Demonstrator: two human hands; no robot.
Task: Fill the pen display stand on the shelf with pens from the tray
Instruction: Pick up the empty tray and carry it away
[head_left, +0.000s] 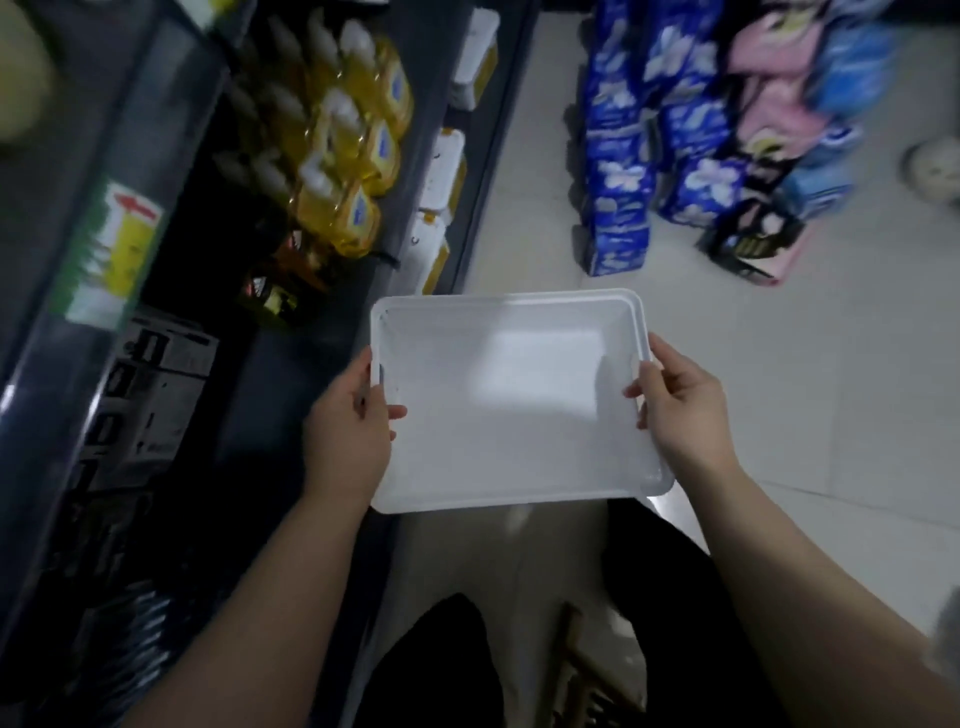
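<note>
I hold a white plastic tray (511, 400) level in front of me over the floor, with no pens showing inside it. My left hand (348, 431) grips its left rim, thumb over the edge. My right hand (680, 410) grips the right rim the same way. At the lower left a dark shelf holds what looks like rows of dark pens (130, 634), blurred and dim. I cannot make out a display stand clearly.
A dark shelving unit (171, 291) runs along the left, with yellow bottles (358, 156) and boxed goods (156, 395) on it. Blue and pink packs (675, 130) are stacked on the pale tiled floor (831, 389) ahead right. A wooden stool (566, 670) stands near my legs.
</note>
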